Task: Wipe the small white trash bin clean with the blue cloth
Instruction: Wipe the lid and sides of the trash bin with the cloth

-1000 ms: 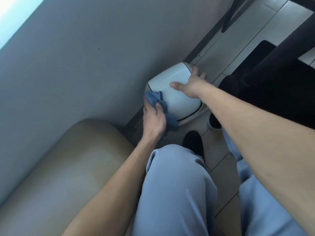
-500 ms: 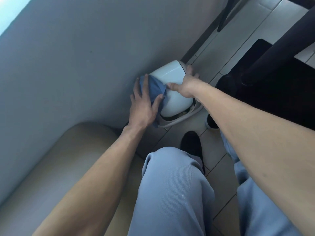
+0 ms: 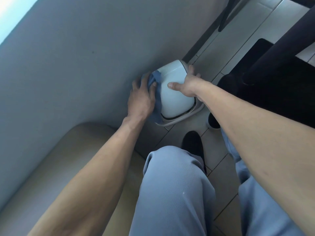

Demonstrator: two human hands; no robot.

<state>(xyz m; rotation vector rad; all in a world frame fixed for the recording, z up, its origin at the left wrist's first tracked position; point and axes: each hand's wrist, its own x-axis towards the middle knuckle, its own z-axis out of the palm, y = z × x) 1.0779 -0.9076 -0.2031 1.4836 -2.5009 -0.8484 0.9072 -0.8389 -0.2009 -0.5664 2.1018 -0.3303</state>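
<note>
Two hands work the smooth, rounded white bin (image 3: 177,97): soft blue cloth (image 3: 157,92) pressed against it.

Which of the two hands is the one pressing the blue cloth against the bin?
The left hand, on the wall side, presses the blue cloth against the white trash bin. The right hand only grips the bin, bare.
</note>
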